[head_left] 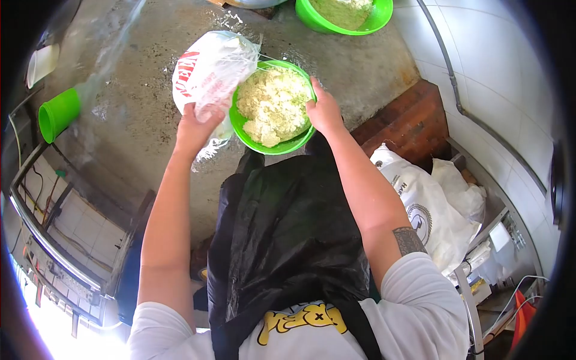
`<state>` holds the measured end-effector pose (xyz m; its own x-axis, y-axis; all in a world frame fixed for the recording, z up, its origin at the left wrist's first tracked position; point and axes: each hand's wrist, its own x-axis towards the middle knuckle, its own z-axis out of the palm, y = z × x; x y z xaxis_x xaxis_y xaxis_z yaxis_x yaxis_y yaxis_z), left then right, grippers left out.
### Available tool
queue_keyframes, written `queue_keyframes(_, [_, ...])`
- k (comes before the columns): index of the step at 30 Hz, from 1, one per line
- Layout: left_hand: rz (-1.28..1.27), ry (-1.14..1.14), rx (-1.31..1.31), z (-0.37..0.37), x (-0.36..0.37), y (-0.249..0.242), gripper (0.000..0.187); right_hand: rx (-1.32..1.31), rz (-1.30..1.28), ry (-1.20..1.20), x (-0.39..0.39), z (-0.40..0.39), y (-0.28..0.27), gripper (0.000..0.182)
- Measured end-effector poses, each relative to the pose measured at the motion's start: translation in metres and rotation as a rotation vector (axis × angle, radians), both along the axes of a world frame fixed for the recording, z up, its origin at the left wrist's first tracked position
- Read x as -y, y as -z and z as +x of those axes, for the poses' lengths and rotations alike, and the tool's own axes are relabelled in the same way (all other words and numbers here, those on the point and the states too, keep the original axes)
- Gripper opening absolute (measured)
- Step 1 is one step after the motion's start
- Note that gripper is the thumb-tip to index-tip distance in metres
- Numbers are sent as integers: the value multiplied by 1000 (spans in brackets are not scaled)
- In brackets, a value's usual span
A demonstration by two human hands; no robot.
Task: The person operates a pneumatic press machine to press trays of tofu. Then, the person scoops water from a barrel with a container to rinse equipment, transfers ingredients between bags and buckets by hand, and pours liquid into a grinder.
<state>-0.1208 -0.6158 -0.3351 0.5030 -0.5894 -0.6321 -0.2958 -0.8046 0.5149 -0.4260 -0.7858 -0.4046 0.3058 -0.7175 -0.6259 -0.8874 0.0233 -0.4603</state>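
Note:
My left hand (pixel 197 129) is closed on the lower part of a white plastic bag (pixel 211 67) with red print, which bulges against the left side of a green bowl. The green bowl (pixel 282 147) holds a heap of pale, crumbly food (pixel 273 105). At the bowl's right rim my right hand (pixel 324 110) grips it, thumb on the inner side and fingers around the edge. Loose thin plastic of the bag hangs below my left hand, beside the bowl.
Another green bowl (pixel 366 29) with pale contents sits at the top. A green bucket (pixel 59 114) lies at the left, near a metal rail (pixel 53 237). White sacks (pixel 426 207) and a reddish-brown block (pixel 408 123) are at the right, beside a tiled wall with a hose.

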Motion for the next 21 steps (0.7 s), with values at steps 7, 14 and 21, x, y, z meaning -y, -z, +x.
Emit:
queue_keyframes(7, [81,-153,-120,-36,11,-5,63,68,12,-22,-3,45,-4,69])
queue_keyframes(14, [50,307,-144,-42,-2,30,78,444,380,129,-1,145,37,65])
queue_keyframes(21, [13,117,172,-95,-12,27,60,539,537,390,-15,127,43,47])
